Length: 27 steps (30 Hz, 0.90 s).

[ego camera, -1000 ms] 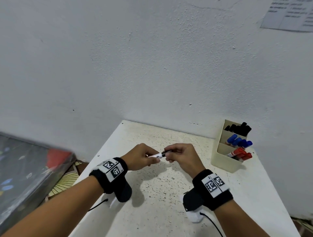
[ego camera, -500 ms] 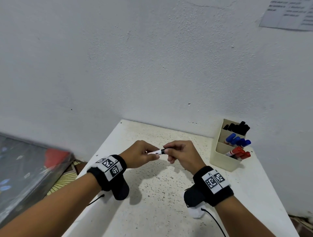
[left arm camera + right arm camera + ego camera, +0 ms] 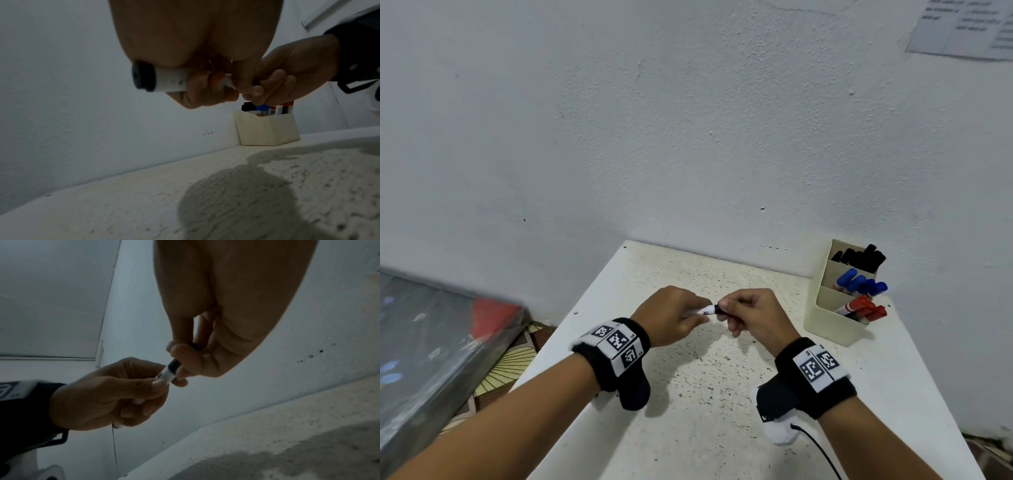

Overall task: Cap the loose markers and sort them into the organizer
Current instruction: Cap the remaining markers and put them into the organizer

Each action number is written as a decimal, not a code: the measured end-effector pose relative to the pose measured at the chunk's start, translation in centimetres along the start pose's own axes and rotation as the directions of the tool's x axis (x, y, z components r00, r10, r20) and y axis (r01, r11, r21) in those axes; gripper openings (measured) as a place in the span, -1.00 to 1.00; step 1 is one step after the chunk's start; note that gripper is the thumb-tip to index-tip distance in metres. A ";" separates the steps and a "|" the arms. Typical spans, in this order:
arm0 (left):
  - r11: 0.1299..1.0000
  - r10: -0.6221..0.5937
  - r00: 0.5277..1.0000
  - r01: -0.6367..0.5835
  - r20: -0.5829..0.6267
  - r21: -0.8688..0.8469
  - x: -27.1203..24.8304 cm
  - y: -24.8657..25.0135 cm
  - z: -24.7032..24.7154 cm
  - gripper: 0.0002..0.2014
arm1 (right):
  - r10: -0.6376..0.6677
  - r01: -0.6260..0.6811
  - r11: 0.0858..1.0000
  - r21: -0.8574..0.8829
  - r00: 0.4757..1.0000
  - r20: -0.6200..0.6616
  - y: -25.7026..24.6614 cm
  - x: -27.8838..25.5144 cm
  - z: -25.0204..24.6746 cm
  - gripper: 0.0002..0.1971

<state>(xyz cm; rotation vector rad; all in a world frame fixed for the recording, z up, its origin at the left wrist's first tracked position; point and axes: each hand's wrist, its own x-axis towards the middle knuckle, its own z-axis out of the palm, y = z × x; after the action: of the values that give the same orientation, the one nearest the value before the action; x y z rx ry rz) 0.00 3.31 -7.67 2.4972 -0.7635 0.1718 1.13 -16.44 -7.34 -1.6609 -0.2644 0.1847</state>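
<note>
Capping a black marker over the table, organizer nearly full.

We see the white speckled table (image 3: pixel 722 428) with no loose markers lying on it. The cream three-slot organizer (image 3: pixel 825 325) stands at its far right by the wall: black markers (image 3: pixel 859 257) in the back slot, blue markers (image 3: pixel 859 284) in the middle, red markers (image 3: pixel 866 310) in front. Our left hand (image 3: pixel 671 315) curls round the white marker barrel (image 3: pixel 703 311), and our right hand (image 3: pixel 753 315) pinches the black cap (image 3: pixel 174 365), which meets the barrel; we can't tell if it's fully seated. Judging by this, the last one is left: finish capping, then drop it in the back slot.
</note>
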 end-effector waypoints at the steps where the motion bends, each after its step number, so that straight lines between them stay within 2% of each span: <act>1: 1.000 0.009 1.000 -0.009 0.019 -0.009 0.0 0.0 0.0 -0.75 | 0.012 -0.012 1.000 -0.002 1.000 0.017 0.0 -0.1 -0.1 -0.90; 4: 0.950 -0.089 0.983 0.132 0.159 -0.283 0.1 0.1 -0.4 -0.65 | -0.047 0.048 0.998 -0.036 0.998 0.032 0.0 -0.6 0.0 -0.95; 6: 0.917 -0.126 0.965 0.202 0.230 -0.345 0.4 0.1 -0.8 -0.61 | -0.078 0.079 0.996 -0.051 0.997 0.013 0.1 -0.7 0.2 -0.95; 7: 0.940 -0.121 0.966 0.186 0.230 -0.287 0.6 0.2 -0.9 -0.66 | -0.078 0.078 0.996 -0.042 0.997 0.005 0.2 -0.8 0.2 -0.95; 9: 0.995 -0.082 0.981 0.091 0.176 -0.045 0.4 0.6 -0.5 -0.70 | -0.047 0.047 0.999 -0.013 0.999 0.008 0.2 -0.9 0.0 -0.94; 11: 0.999 -0.048 0.988 0.045 0.144 0.019 0.2 0.8 -0.4 -0.71 | -0.031 0.031 1.000 0.000 0.999 0.018 0.3 -1.1 0.0 -0.95; 12: 0.997 -0.050 0.986 0.060 0.161 -0.056 0.1 0.7 -0.4 -0.70 | -0.046 0.046 0.999 -0.017 0.999 0.017 0.4 -1.2 0.0 -0.95; 13: 0.974 -0.068 0.978 0.108 0.195 -0.201 0.1 0.5 -0.4 -0.68 | -0.073 0.074 0.996 -0.051 0.997 0.008 0.4 -1.4 0.2 -0.95; 15: 0.893 -0.081 0.956 0.195 0.282 -0.406 0.5 0.2 -0.4 -0.63 | -0.129 0.125 0.985 -0.122 0.992 -0.019 0.6 -1.7 0.4 -0.92; 17: 0.930 -0.051 0.974 0.127 0.221 -0.344 0.6 0.1 0.3 -0.63 | -0.097 0.091 0.990 -0.104 0.994 -0.052 0.7 -1.8 0.2 -0.93; 19: 0.993 -0.019 0.991 0.035 0.130 -0.117 0.7 0.1 1.1 -0.71 | -0.017 0.016 1.000 -0.014 0.995 -0.102 0.8 -1.6 0.0 -0.88; 20: 0.998 -0.012 0.995 0.018 0.096 -0.064 0.9 0.2 1.3 -0.69 | 0.016 -0.011 0.999 0.034 0.991 -0.130 0.8 -1.5 -0.1 -0.85; 23: 0.987 -0.030 0.999 0.027 -0.014 -0.157 2.2 0.9 1.2 -0.64 | 0.041 0.000 0.983 0.185 0.975 -0.216 0.1 -1.4 -0.1 -0.90; 25: 0.971 -0.060 0.996 0.044 -0.060 -0.234 2.7 1.5 0.9 -0.70 | 0.045 0.036 0.953 0.302 0.965 -0.257 -0.7 -1.3 -0.5 -0.86; 27: 0.955 -0.050 0.997 0.033 -0.052 -0.295 2.8 2.7 0.6 -0.83 | 0.018 0.073 0.949 0.307 0.959 -0.283 -1.7 -1.4 -0.9 -0.85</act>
<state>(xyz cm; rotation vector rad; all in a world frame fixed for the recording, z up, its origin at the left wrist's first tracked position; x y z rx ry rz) 0.88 -0.26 -6.22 2.2138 -0.6591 0.1074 -0.07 -17.58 -5.62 -1.3437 -0.0371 -0.0339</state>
